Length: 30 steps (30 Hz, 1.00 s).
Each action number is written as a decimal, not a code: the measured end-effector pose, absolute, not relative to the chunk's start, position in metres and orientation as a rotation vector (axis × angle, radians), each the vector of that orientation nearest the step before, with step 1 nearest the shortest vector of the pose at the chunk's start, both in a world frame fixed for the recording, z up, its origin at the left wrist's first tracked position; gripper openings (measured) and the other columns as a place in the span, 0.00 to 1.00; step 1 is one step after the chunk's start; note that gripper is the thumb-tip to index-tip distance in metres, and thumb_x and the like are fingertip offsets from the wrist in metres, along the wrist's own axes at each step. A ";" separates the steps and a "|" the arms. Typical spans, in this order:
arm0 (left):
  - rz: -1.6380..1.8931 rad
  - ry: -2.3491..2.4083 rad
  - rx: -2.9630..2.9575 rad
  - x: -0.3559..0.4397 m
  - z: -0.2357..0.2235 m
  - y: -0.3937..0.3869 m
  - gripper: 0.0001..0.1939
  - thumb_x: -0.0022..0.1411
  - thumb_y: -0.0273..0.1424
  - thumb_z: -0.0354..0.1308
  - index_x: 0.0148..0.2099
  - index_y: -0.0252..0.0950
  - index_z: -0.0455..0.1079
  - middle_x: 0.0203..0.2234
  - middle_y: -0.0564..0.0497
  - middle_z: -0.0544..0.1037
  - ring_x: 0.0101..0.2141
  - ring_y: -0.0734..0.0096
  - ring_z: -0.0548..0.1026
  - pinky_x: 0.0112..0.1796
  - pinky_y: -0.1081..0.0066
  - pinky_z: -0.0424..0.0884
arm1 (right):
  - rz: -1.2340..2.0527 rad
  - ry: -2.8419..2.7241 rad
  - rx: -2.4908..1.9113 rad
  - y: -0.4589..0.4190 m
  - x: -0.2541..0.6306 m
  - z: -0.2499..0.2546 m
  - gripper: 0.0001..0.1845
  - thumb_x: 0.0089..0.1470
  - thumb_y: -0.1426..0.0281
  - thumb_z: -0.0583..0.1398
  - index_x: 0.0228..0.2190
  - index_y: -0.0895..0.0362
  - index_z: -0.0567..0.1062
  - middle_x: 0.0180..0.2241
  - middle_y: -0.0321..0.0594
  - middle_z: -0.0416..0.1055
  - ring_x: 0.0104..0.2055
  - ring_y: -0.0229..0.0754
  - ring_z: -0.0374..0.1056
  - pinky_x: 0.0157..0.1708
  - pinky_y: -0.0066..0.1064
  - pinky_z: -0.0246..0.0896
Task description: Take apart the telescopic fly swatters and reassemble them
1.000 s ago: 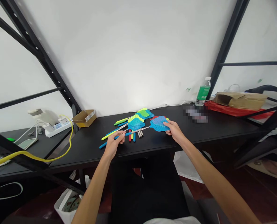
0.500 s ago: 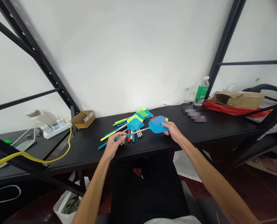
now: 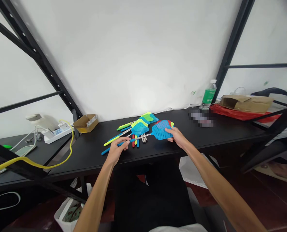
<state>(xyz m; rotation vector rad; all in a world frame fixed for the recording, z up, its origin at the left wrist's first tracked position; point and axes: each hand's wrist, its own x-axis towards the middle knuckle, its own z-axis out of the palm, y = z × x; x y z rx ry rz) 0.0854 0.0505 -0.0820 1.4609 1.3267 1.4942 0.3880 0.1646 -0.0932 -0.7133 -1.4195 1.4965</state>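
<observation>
A blue fly swatter (image 3: 160,131) with a metal shaft is stretched between my two hands, above the black table. My left hand (image 3: 118,147) is closed around its blue handle, close to where the shaft begins. With thumb and fingers my right hand (image 3: 176,136) pinches the right edge of the perforated head. Behind the held one, several more swatters in yellow, green and blue (image 3: 140,128) lie in an overlapping pile, handles to the left. A red swatter head (image 3: 167,122) is partly covered by the held one. Red, yellow and blue handle ends (image 3: 135,141) point toward me.
A small cardboard box (image 3: 85,123) stands left on the table (image 3: 85,154). A yellow cable (image 3: 71,146) hangs beside a white power strip (image 3: 58,132). At the back right are a bottle (image 3: 208,95) and a brown box (image 3: 247,103) on red plastic. Black rack posts flank the table.
The swatter's head and my right hand have shifted slightly left and toward me, and the visible metal shaft looks shorter. My left hand stays nearly still on the handle.
</observation>
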 end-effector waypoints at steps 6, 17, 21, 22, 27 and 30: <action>1.501 1.296 1.435 0.083 -0.084 0.051 0.12 0.57 0.38 0.66 0.41 0.36 0.79 0.23 0.53 0.70 0.25 0.74 0.66 0.28 0.73 0.63 | 1.614 -1.328 -0.624 0.161 0.385 -0.092 0.22 0.50 0.56 0.66 0.21 0.55 0.63 0.13 0.28 0.54 0.15 0.31 0.46 0.17 0.27 0.42; 1.749 1.347 1.291 0.062 -0.083 0.056 0.11 0.56 0.35 0.63 0.41 0.35 0.76 0.23 0.52 0.74 0.22 0.75 0.65 0.25 0.74 0.61 | 1.402 -1.459 -0.821 0.159 0.379 -0.096 0.19 0.56 0.54 0.60 0.42 0.55 0.69 0.14 0.26 0.60 0.16 0.34 0.52 0.18 0.25 0.43; 1.700 1.888 1.487 0.037 -0.073 0.049 0.14 0.59 0.38 0.59 0.44 0.37 0.77 0.28 0.51 0.79 0.26 0.70 0.71 0.30 0.72 0.66 | 1.363 -1.535 -0.885 0.158 0.379 -0.097 0.26 0.56 0.54 0.60 0.51 0.57 0.68 0.15 0.27 0.62 0.17 0.35 0.55 0.19 0.25 0.47; 1.616 2.038 1.559 0.032 -0.072 0.047 0.14 0.60 0.38 0.57 0.45 0.38 0.77 0.30 0.51 0.80 0.28 0.68 0.73 0.33 0.71 0.67 | 1.355 -1.549 -0.889 0.158 0.379 -0.097 0.27 0.56 0.54 0.59 0.51 0.57 0.68 0.15 0.27 0.62 0.17 0.34 0.55 0.19 0.25 0.47; 1.217 2.393 1.791 0.022 -0.080 0.048 0.15 0.63 0.35 0.52 0.46 0.42 0.78 0.38 0.51 0.83 0.40 0.60 0.77 0.42 0.68 0.68 | 1.317 -1.595 -0.899 0.160 0.380 -0.099 0.25 0.57 0.56 0.59 0.50 0.57 0.69 0.16 0.28 0.63 0.18 0.34 0.55 0.19 0.26 0.49; 1.068 2.464 1.941 0.025 -0.086 0.050 0.15 0.63 0.33 0.51 0.46 0.41 0.78 0.42 0.49 0.81 0.40 0.59 0.77 0.42 0.66 0.69 | 1.276 -1.656 -0.918 0.160 0.380 -0.100 0.22 0.57 0.56 0.58 0.49 0.56 0.71 0.17 0.29 0.64 0.19 0.35 0.57 0.21 0.26 0.51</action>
